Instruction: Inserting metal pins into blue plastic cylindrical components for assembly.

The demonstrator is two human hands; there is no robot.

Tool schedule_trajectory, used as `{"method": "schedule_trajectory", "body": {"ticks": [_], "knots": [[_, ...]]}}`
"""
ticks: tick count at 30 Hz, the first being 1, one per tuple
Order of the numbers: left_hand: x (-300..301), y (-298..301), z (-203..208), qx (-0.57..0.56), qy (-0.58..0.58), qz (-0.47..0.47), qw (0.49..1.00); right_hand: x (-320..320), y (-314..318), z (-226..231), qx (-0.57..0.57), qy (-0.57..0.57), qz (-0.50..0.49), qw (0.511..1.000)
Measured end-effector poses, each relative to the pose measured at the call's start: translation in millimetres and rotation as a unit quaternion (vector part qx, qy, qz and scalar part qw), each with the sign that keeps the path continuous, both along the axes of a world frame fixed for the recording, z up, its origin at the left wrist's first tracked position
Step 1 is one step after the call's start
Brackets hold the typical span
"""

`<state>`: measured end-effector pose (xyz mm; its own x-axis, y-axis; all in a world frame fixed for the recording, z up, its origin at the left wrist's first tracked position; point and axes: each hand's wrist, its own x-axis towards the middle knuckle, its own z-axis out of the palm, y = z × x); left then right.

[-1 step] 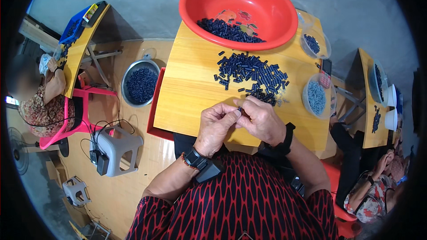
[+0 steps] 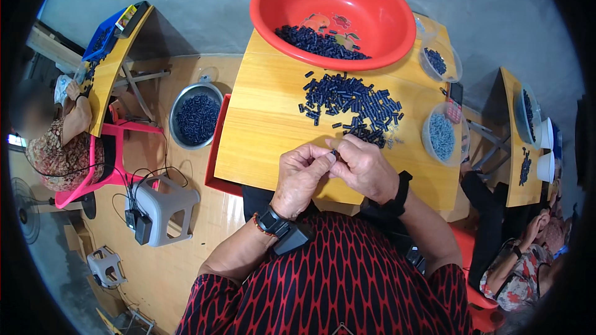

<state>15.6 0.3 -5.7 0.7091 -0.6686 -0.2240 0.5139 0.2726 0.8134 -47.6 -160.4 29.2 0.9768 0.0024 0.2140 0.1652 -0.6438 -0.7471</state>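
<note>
Above the near part of the yellow wooden table, my left hand and my right hand meet with their fingertips pinched together. Between them pokes out a bit of a small dark cylindrical piece, held by my left thumb and forefinger. Whatever my right fingers pinch is hidden. Just beyond lies a loose pile of short dark blue cylindrical pieces, with some tiny thin bits at its right edge. Farther back, a big red basin holds more of the dark pieces.
Right of the pile stand a clear tub of grey-blue small parts, another tub of dark pieces and a red calculator. A metal bowl and grey stool are at left. People sit at side tables.
</note>
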Motion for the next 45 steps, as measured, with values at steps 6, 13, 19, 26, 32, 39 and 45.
{"method": "schedule_trajectory", "body": {"ticks": [6, 13, 19, 26, 32, 39, 45], "knots": [[-2, 3, 0, 0.054, -0.050, 0.042, 0.996, 3, 7, -4, -0.083, -0.040, 0.012, 0.996], [-2, 17, -3, 0.084, -0.057, 0.043, 0.994, 1, 23, -5, -0.166, -0.046, 0.042, 0.984], [4, 35, -7, 0.091, -0.074, 0.078, 0.990, 17, 28, -12, -0.066, 0.011, 0.071, 0.995], [55, 109, -20, 0.111, -0.201, 0.468, 0.853, 55, -3, -23, -0.036, 0.016, -0.098, 0.994], [72, 167, -83, 0.138, -0.095, 0.522, 0.836, 66, 5, -21, -0.158, 0.055, -0.098, 0.981], [74, 175, -147, 0.214, 0.055, 0.469, 0.855, 67, 7, -32, -0.212, 0.042, -0.101, 0.971], [77, 170, -115, 0.253, -0.118, 0.546, 0.790, 55, 3, -25, -0.161, -0.033, -0.066, 0.984]]}}
